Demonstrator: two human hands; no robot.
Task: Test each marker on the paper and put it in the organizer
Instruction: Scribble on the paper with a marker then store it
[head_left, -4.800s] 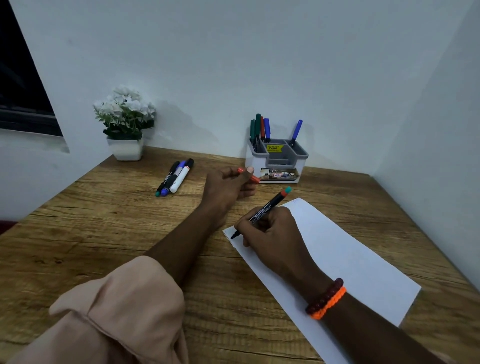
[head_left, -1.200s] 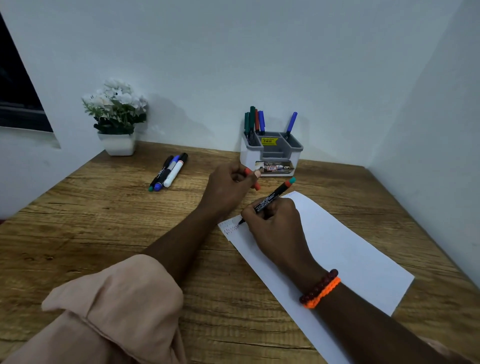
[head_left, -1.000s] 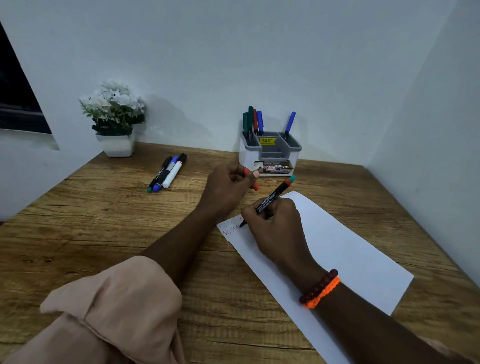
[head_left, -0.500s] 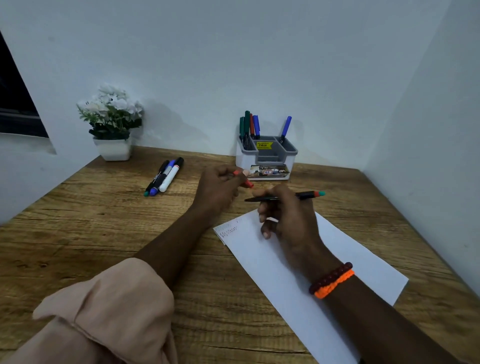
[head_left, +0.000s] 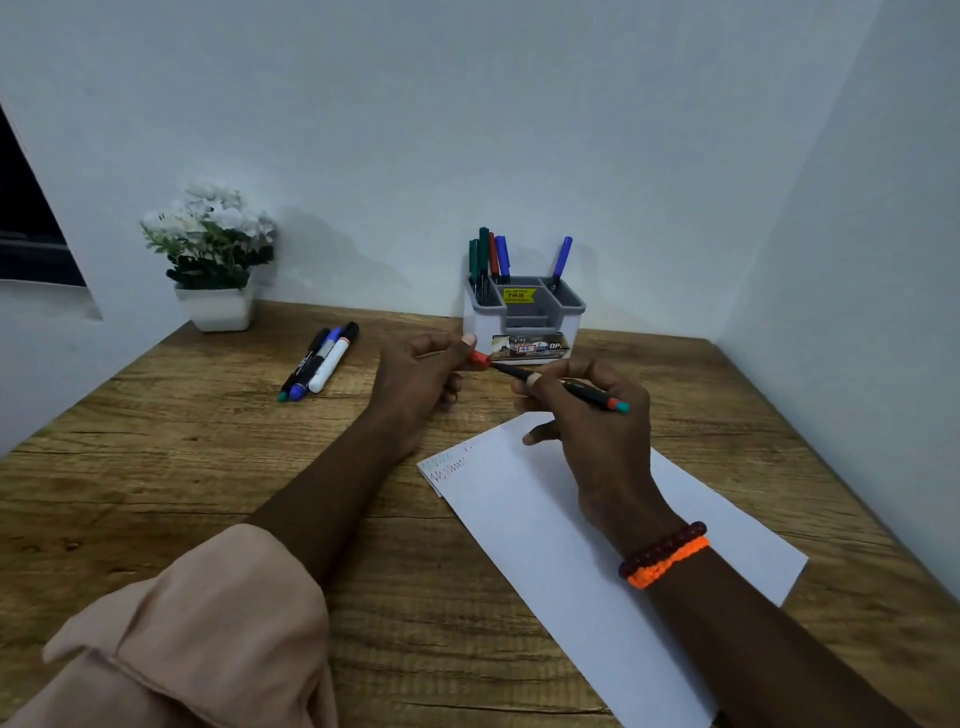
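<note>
The right hand pinches a thin black marker with a red and teal end, up above the white sheet of paper. Its tip points at the small red cap, pinched in the left hand. Just behind sits the white and grey plastic organizer, with 5 markers standing in it. 3 more markers lie on the brown wooden table.

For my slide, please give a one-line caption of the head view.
Right hand brings marker tip to red cap in left hand, above scribbled paper.
</note>
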